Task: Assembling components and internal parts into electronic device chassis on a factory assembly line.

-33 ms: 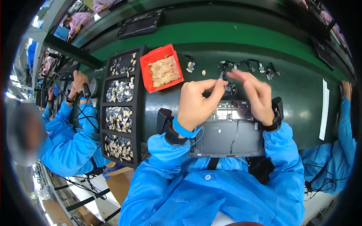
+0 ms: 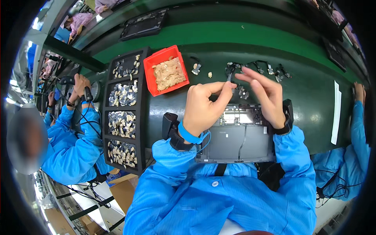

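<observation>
Only slightly shifted since the earlier frame was a worker's right hand (image 2: 268,98), its fingers a little more spread, while the left hand (image 2: 205,103) stayed in its pinch. Between left thumb and forefinger stood a small dark part (image 2: 230,76), held above the far edge of an opened laptop base (image 2: 219,143). It was gripped near one end, apparently so that the rest stayed exposed to the other hand. That right hand was open, fingers stretched toward the part and thumb apart; whether a fingertip touched it could not be told. Both wrists, in black cuffs (image 2: 288,127), bent inward over the laptop, with the forearms reaching forward on either side. Just beyond lay more small parts with short cables (image 2: 270,69), seemingly spread out to be picked up singly. Leftward sat a red bin (image 2: 149,74) of beige scraps (image 2: 169,74), tilted at an angle beside a black tray (image 2: 142,117) whose four compartments held heaps of dark and pale pieces (image 2: 122,124), likely kept within arm's reach. A white strip (image 2: 336,113) lay to the right on the green bench (image 2: 313,117); a co-worker in blue (image 2: 78,145) worked at left.
</observation>
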Demonstrator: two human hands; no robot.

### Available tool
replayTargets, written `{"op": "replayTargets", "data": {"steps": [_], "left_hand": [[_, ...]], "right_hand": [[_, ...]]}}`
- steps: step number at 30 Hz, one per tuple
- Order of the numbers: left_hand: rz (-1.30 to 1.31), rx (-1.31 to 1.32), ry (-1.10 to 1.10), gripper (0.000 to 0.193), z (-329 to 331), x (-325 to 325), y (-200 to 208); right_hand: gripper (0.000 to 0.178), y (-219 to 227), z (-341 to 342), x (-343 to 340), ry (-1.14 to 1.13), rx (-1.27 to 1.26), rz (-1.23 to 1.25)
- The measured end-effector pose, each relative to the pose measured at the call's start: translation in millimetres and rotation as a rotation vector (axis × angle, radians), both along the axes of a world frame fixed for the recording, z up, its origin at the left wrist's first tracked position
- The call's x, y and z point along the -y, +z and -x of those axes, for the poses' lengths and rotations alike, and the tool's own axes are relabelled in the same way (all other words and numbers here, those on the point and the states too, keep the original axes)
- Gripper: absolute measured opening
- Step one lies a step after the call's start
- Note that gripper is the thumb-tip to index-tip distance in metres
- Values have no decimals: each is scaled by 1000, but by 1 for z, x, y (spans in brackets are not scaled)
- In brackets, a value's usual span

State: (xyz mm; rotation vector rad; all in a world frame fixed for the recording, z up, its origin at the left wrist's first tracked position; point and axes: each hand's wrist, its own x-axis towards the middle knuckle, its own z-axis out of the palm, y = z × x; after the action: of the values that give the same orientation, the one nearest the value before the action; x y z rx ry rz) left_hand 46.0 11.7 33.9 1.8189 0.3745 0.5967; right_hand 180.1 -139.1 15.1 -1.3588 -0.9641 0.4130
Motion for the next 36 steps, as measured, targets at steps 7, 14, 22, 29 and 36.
{"op": "replayTargets", "data": {"steps": [7, 14, 22, 29, 36], "left_hand": [[-545, 1, -113, 24, -4, 10, -3], [-722, -188, -69, 29, 30, 8, -31], [-758, -116, -297, 29, 25, 18, -21], [-797, 27, -451, 39, 12, 35, -41], [-894, -23, -410, 37, 9, 41, -43]], "right_hand": [[26, -6, -14, 5, 164, -284, -74], [22, 33, -16, 50, 123, -243, 34], [26, 12, 59, 113, -299, -224, 462], [16, -2, 75, 97, -589, -352, 453], [17, -6, 72, 86, -598, -177, 508]]}}
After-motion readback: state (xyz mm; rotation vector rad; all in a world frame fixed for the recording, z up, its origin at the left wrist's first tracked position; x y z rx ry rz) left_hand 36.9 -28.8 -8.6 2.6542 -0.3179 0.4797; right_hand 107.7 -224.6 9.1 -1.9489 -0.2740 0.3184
